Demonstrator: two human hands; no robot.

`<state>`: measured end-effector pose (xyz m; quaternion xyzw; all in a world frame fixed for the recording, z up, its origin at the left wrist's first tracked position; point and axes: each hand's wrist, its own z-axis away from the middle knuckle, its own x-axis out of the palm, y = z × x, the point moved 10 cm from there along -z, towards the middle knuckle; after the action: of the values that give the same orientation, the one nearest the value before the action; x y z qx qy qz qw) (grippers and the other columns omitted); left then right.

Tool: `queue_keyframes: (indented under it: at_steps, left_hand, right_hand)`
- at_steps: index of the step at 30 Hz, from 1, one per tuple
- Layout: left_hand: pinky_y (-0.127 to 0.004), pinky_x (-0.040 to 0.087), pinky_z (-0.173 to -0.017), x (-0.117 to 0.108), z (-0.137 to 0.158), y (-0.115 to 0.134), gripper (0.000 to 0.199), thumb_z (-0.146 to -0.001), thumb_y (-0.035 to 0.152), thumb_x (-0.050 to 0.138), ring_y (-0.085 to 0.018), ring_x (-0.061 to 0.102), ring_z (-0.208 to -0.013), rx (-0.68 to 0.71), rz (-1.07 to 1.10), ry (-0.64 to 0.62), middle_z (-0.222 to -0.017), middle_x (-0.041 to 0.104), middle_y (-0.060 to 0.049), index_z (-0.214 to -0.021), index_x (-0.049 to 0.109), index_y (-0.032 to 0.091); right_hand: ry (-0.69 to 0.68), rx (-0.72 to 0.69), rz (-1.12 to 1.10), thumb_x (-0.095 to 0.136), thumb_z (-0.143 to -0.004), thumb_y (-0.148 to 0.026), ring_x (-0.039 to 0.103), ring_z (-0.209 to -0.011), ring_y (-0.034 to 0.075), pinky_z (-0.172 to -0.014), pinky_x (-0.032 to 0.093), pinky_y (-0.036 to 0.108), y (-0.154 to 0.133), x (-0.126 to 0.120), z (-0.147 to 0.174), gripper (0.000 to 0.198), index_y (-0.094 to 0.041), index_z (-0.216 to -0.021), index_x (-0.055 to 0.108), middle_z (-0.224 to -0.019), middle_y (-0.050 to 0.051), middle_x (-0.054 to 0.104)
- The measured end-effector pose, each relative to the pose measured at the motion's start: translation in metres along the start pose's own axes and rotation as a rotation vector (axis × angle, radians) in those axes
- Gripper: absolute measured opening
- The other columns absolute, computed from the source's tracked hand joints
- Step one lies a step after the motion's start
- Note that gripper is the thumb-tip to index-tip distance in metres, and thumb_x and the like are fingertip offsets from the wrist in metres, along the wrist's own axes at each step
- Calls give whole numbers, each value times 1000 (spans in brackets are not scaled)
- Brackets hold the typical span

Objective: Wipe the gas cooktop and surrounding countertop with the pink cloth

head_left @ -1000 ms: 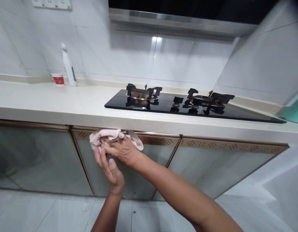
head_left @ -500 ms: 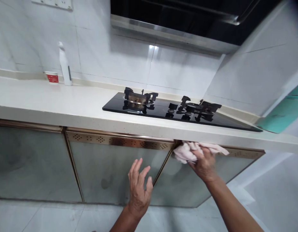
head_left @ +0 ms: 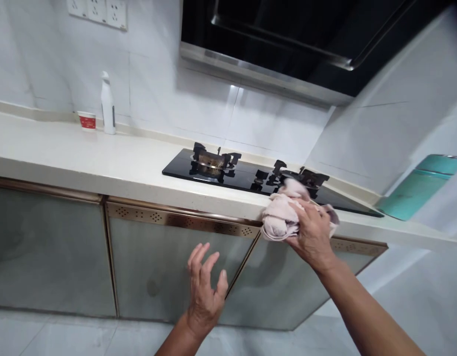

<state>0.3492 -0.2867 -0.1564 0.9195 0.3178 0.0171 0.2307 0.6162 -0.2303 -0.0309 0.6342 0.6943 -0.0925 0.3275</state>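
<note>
A bunched pale pink cloth (head_left: pixel 280 217) is gripped in my right hand (head_left: pixel 313 235), in front of the counter's edge below the cooktop. Part of the cloth rises past the edge and hides some of the cooktop's front; whether it touches the counter I cannot tell. My left hand (head_left: pixel 206 287) is empty, its fingers apart and slightly curled, in front of the middle cabinet door (head_left: pixel 158 262). Above the right-hand door (head_left: pixel 265 277) runs a perforated bronze strip, partly covered by the cloth and my right hand.
A black gas cooktop (head_left: pixel 176 165) with two burners is set in the white counter (head_left: pixel 65 153). A white bottle (head_left: pixel 108 106) and a red-and-white cup (head_left: pixel 87 121) stand at the back left. A teal container (head_left: pixel 417 190) leans at the right. The range hood (head_left: pixel 265 34) hangs overhead.
My right hand has lifted the cloth from the cabinet's top strip up to the counter's edge, and the cloth is more bunched. My left hand stays open. The camera view has shifted a little.
</note>
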Motion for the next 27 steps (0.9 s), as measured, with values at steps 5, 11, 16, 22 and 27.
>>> queue_keyframes:
  at_steps: [5,11,16,22,27]
  left_hand:
    - [-54,37,-117,-4,-78,82,60,-88,22,60,-31,31,-147,269,71,-28,-150,39,-14,-144,39,26]
    - [-53,39,-113,79,-153,129,113,-68,47,85,-38,27,-149,612,-65,-465,-161,25,-25,-156,19,19]
    - [-51,43,-102,117,-154,110,134,-48,59,91,-42,45,-137,669,-361,-719,-158,33,-25,-156,20,24]
    - [-43,40,-98,133,-146,130,101,-69,45,83,-34,56,-120,691,-434,-677,-141,53,-19,-152,31,19]
    - [-40,39,-90,157,-142,148,89,-77,45,77,-30,60,-105,725,-436,-666,-121,61,-15,-147,34,11]
  right_hand:
    - [-36,-100,-70,70,-78,-42,54,-116,36,-97,37,48,-38,-11,-33,66,-20,-137,48,-131,18,59]
    - [-57,-174,-390,54,-88,-27,60,-105,28,-90,45,41,-80,-9,-73,56,-18,-142,44,-121,14,66]
    - [-68,-304,-526,75,-73,-45,51,-125,34,-103,40,52,-63,-21,-57,88,-15,-146,37,-139,20,54]
    - [-180,-196,-589,68,-79,-28,52,-123,27,-99,46,45,-9,-14,-36,55,-21,-131,50,-132,13,56]
    - [-8,-26,-522,67,-73,-24,51,-121,30,-100,48,46,14,-4,-25,56,-18,-126,52,-127,16,49]
